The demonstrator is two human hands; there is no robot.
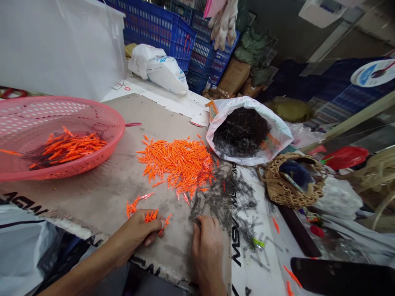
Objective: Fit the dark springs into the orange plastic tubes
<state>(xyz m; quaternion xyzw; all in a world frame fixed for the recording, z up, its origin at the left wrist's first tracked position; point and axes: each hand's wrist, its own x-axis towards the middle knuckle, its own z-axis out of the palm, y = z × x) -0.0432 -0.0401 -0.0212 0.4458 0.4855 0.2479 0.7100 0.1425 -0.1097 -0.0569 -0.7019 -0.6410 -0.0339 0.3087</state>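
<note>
My left hand [148,228] is closed around several small pointed orange plastic pieces [151,215], with one piece pinched between thumb and forefinger. A few more orange pieces [132,206] lie just behind its knuckles. My right hand [209,246] rests with curled fingers at the near edge of a spread of thin dark spring-like pieces [220,197]. Its fingertips are pressed together at the dark pieces; what they hold is hidden. Ahead of both hands lies a big heap of orange pieces [179,162] on the grey board [117,205].
A pink perforated basket [101,111] with orange and dark pieces stands left. At the back right, a white sack [279,135] of dark pieces lies open. A woven basket [277,185], a black phone-like slab [339,277] and a white bin [61,45] surround the board.
</note>
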